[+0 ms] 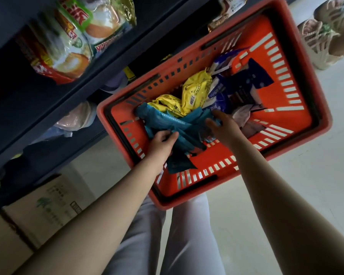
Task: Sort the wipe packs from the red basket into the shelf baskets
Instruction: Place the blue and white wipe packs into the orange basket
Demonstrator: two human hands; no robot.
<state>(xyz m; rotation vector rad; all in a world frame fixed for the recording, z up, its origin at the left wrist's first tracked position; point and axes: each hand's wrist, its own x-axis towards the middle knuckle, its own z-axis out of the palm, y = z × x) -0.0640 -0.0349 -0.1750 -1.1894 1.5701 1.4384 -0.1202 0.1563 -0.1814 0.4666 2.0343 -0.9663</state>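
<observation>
The red basket (298, 62) sits on the floor in front of the shelves and holds several wipe packs. Teal packs (167, 122) lie at its near left, yellow packs (195, 92) in the middle, blue and white packs (236, 84) further right, and a pale pink pack (244, 116) beside them. My left hand (161, 143) grips a bunch of teal packs from below. My right hand (224, 126) reaches into the basket, fingers curled on the teal packs near the blue ones.
Dark shelves (54, 104) run along the left, with snack bags (68, 36) on the upper level and pale packs (75, 118) lower down. A cardboard box (40, 211) stands at the bottom left. Someone's shoes (324, 34) are at the top right on the pale floor.
</observation>
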